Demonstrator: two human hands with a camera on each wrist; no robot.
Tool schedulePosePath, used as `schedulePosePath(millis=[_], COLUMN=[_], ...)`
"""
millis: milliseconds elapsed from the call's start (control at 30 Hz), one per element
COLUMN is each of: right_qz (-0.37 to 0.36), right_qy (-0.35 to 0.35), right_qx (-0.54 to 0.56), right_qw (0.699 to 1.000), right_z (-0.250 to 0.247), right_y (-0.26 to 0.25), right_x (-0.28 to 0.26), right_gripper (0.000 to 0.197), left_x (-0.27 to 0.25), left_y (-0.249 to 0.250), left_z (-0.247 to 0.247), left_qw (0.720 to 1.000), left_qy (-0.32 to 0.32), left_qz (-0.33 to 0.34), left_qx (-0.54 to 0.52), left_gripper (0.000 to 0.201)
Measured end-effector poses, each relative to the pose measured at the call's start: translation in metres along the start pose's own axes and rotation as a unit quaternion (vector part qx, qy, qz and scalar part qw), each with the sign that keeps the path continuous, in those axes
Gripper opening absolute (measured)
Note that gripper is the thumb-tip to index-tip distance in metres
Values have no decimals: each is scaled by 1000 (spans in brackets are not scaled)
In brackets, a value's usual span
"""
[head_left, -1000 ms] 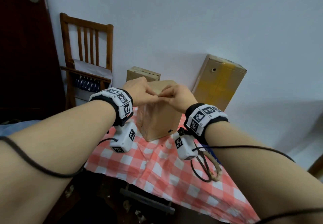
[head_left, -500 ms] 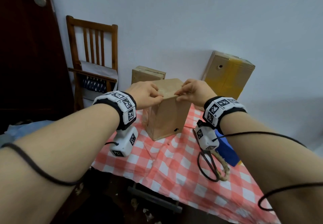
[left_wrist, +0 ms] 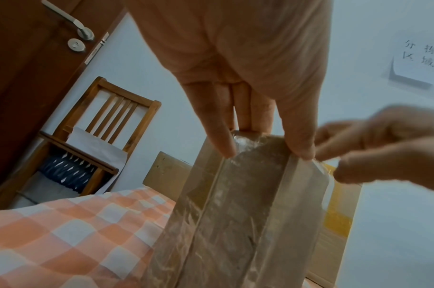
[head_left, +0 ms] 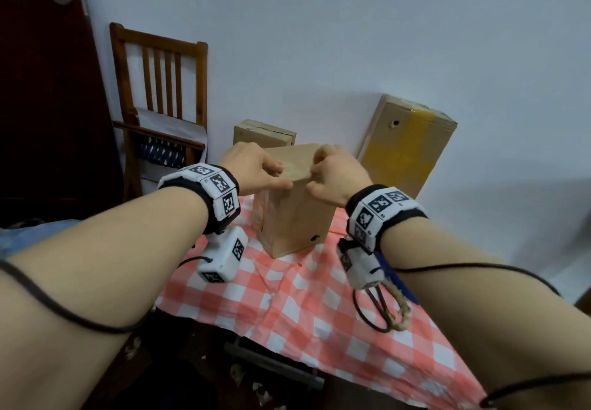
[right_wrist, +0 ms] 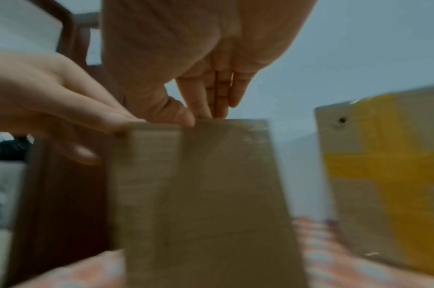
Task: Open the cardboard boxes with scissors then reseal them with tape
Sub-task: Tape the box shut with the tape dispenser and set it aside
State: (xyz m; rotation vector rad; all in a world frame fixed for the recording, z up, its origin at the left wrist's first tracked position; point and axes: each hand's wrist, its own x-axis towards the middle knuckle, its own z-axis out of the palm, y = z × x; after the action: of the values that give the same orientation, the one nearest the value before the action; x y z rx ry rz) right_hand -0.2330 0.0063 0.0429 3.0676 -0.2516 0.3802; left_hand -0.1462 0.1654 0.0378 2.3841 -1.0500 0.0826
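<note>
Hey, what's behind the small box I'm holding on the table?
Behind the small box, another low cardboard box and a taller box with yellow tape stand near the wall. The table directly behind the small box is hidden.

I see a home room: checked tablecloth (head_left: pixel 297 307), slatted wooden chair (head_left: pixel 160 89) far left, dark door (head_left: pixel 48 96), plain wall (head_left: pixel 351 32).
</note>
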Motion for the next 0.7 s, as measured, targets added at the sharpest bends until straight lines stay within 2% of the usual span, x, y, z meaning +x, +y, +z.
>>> schedulePosePath(millis=[100, 167, 200, 333, 367, 467, 533, 633, 700], right_qz=[-58, -68, -64, 50, 51, -32, -52, -6, 31], right_qy=[15, 21, 11, -5, -3, -4, 2, -20, -23], right_qx=[92, 121, 109, 26, 11, 47, 86, 46, 18], right_qw=[994, 990, 992, 998, 999, 998, 995, 999, 999], right_z=[11, 10, 8, -3, -3, 7, 4, -7, -10], right_y=[-36, -28, -16, 16, 8, -27, -26, 6, 10], right_x=[-2, -5, -5, -2, 0, -1, -9, -12, -8], right_gripper=[29, 27, 29, 34, 34, 39, 32, 37, 37], left_x=[-3, -5, -5, 1, 2, 1, -1, -1, 2], left_y=[-1, -3, -3, 1, 1, 1, 2, 2, 3], left_z=[-3, -3, -2, 3, 3, 2, 2, 4, 5], left_qw=[1000, 1000, 1000, 1000, 999, 998, 998, 998, 997], left_qy=[-5, -7, -6, -3, -6, -1, -1, -2, -2], left_qz=[-4, -3, -2, -3, -4, 6, 9, 4, 2], left_qx=[19, 13, 10, 29, 39, 61, 70, 69, 77], left_gripper=[38, 44, 48, 53, 51, 36, 38, 52, 51])
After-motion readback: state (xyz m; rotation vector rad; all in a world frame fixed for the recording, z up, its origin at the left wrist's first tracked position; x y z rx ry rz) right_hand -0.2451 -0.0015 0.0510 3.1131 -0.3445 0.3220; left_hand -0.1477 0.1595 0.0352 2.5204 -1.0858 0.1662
